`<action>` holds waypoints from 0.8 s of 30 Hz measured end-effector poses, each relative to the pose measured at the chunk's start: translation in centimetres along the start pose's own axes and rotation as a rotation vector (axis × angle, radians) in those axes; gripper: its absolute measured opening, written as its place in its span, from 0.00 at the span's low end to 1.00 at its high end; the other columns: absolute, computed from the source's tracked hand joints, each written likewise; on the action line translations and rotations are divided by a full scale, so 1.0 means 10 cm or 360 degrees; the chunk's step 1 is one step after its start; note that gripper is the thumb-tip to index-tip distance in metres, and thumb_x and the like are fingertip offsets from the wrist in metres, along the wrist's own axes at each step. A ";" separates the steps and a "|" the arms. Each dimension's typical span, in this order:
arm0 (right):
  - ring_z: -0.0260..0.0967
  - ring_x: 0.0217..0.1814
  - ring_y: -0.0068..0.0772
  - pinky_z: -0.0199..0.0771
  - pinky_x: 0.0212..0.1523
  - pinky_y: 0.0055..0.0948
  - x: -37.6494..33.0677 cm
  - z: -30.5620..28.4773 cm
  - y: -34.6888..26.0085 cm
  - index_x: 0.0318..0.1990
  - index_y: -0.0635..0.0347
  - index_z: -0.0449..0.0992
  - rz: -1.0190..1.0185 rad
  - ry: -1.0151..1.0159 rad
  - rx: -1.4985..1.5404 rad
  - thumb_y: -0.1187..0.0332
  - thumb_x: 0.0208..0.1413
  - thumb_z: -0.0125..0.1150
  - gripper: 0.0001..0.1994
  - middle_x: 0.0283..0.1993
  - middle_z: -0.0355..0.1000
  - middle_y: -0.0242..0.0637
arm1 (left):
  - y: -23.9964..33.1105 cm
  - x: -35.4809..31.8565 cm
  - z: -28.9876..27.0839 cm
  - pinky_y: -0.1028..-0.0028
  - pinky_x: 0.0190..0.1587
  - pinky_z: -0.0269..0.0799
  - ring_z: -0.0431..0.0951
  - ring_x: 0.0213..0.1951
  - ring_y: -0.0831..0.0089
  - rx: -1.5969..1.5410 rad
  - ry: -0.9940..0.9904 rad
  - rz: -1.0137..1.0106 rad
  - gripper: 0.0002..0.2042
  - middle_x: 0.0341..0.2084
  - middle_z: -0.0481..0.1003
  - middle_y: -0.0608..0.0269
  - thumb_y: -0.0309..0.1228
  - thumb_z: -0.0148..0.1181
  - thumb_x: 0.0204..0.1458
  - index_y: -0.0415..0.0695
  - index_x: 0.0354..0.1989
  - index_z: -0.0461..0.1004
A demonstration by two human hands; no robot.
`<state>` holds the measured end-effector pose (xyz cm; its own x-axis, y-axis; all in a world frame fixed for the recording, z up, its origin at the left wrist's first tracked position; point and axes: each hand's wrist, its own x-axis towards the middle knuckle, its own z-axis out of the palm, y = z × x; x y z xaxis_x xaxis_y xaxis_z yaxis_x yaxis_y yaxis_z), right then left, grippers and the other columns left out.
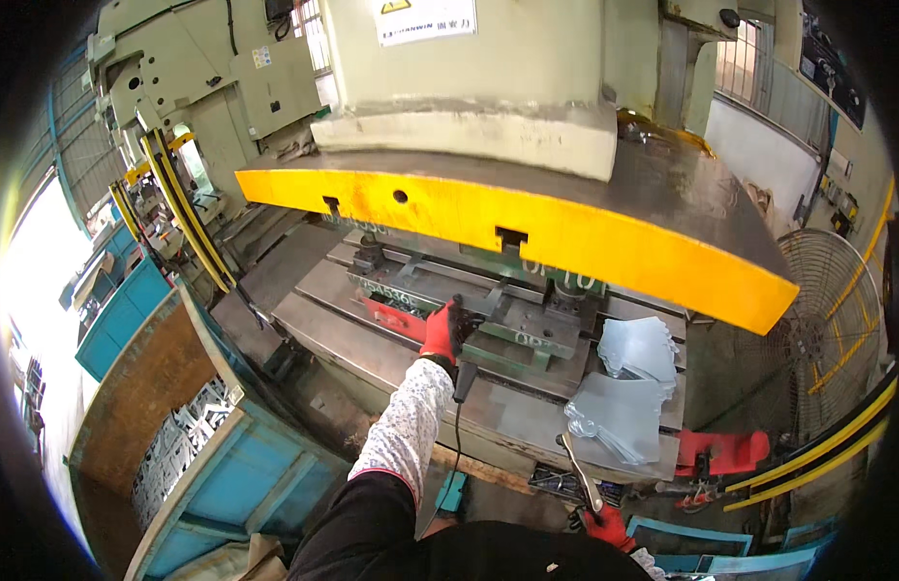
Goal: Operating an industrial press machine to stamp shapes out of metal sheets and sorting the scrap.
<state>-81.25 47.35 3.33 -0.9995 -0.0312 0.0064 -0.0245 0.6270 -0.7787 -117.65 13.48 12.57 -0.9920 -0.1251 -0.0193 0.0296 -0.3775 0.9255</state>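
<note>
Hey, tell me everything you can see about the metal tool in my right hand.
The metal tool looks like a wrench: long, slim, silvery and shiny, as if steel, with a brownish tint toward its lower part. It slants, its far end up and to the left. The red-gloved right hand holds its lower end. The far end overlaps the view near the grey sheet pieces; contact there is unclear.
</note>
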 end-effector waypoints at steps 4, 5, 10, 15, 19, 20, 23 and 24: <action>0.67 0.27 0.53 0.65 0.25 0.39 0.01 -0.11 -0.47 0.29 0.61 0.71 -0.0089 0.0252 0.0028 0.67 0.45 0.58 0.08 0.22 0.68 0.49 | 0.05 0.01 -0.06 0.72 0.27 0.69 0.74 0.22 0.65 0.0502 0.0010 0.0522 0.11 0.21 0.74 0.56 0.35 0.56 0.46 0.39 0.29 0.71; 0.67 0.27 0.52 0.64 0.25 0.38 0.01 -0.14 -0.54 0.30 0.61 0.71 -0.0154 0.0342 0.0016 0.67 0.45 0.58 0.07 0.22 0.68 0.49 | 0.10 0.00 -0.01 0.71 0.27 0.70 0.74 0.23 0.64 0.1299 0.0042 0.1179 0.11 0.21 0.74 0.55 0.34 0.57 0.45 0.38 0.31 0.71; 0.68 0.29 0.52 0.66 0.28 0.35 0.12 -0.13 -0.54 0.35 0.62 0.71 -0.0153 0.0109 0.0128 0.68 0.47 0.57 0.09 0.26 0.69 0.49 | 0.40 0.37 0.06 0.73 0.37 0.68 0.74 0.32 0.67 0.1537 0.0116 0.1426 0.13 0.28 0.75 0.57 0.26 0.58 0.43 0.39 0.39 0.70; 0.69 0.33 0.50 0.67 0.32 0.34 0.38 0.11 -0.67 0.37 0.64 0.70 -0.0306 0.0074 0.0209 0.70 0.48 0.56 0.10 0.29 0.70 0.49 | -0.25 -0.14 -0.30 0.74 0.35 0.70 0.74 0.36 0.71 0.0517 0.0143 0.1141 0.13 0.35 0.73 0.60 0.31 0.45 0.52 0.41 0.44 0.68; 0.70 0.33 0.44 0.67 0.35 0.33 1.03 0.22 -0.95 0.38 0.65 0.70 -0.0280 0.0210 0.0257 0.70 0.50 0.55 0.10 0.31 0.71 0.48 | -0.27 -0.65 -0.05 0.76 0.41 0.69 0.72 0.39 0.74 -0.0105 -0.0357 0.0411 0.16 0.41 0.72 0.59 0.30 0.45 0.54 0.39 0.51 0.64; 0.70 0.33 0.42 0.67 0.35 0.34 1.28 0.30 -0.91 0.39 0.65 0.70 -0.0140 0.0115 0.0404 0.69 0.50 0.55 0.11 0.31 0.71 0.47 | -0.25 -0.64 -0.05 0.76 0.41 0.69 0.72 0.40 0.74 -0.0353 -0.0428 0.0240 0.16 0.42 0.71 0.58 0.30 0.45 0.54 0.39 0.51 0.64; 0.68 0.27 0.34 0.67 0.30 0.33 1.89 0.08 -1.91 0.39 0.65 0.69 0.0248 -0.0223 0.1193 0.66 0.52 0.53 0.11 0.28 0.71 0.42 | -0.25 -0.62 -0.14 0.73 0.44 0.70 0.72 0.43 0.71 -0.0751 -0.0410 -0.0017 0.17 0.43 0.70 0.56 0.32 0.44 0.55 0.39 0.52 0.63; 0.67 0.24 0.31 0.66 0.26 0.31 2.25 0.11 -1.69 0.38 0.64 0.70 0.0034 0.0007 0.0832 0.66 0.53 0.52 0.11 0.26 0.71 0.39 | -0.25 -0.62 -0.06 0.72 0.44 0.70 0.72 0.43 0.70 -0.0823 -0.0422 -0.0070 0.17 0.43 0.70 0.56 0.33 0.43 0.55 0.39 0.51 0.64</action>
<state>-103.34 35.15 15.92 -0.9998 -0.0186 -0.0108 0.0078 0.1552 -0.9878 -111.51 14.61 10.14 -0.9886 0.1096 0.1036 -0.0220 -0.7846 0.6197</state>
